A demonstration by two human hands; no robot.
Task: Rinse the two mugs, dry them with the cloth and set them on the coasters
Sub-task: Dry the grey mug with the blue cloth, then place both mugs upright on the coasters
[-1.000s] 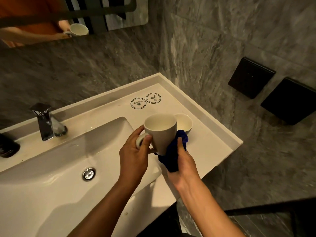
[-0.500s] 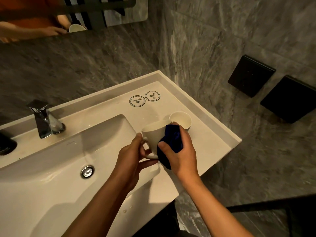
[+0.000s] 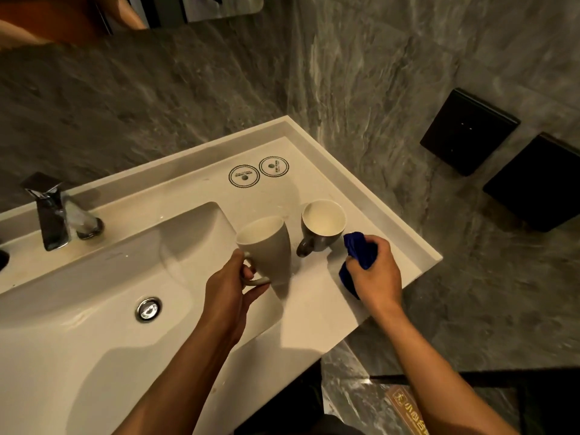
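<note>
Mug (image 3: 266, 246): ceramic, stiff, maybe wet; left hand (image 3: 226, 287) fingers hooked in handle.
Cloth (image 3: 359, 255): soft; right hand (image 3: 376, 271) fingers clamped round it.

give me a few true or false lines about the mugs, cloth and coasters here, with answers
1. The left hand holds the tall mug by its handle. True.
2. The cloth is inside the tall mug. False: it is bunched in the right hand, apart from both mugs.
3. The short mug stands upright on the counter. True.
4. A mug sits on each of the coasters. False: both coasters are bare, and the mugs are nearer the person.
5. The tall mug is upside down. False: its opening faces up.
</note>
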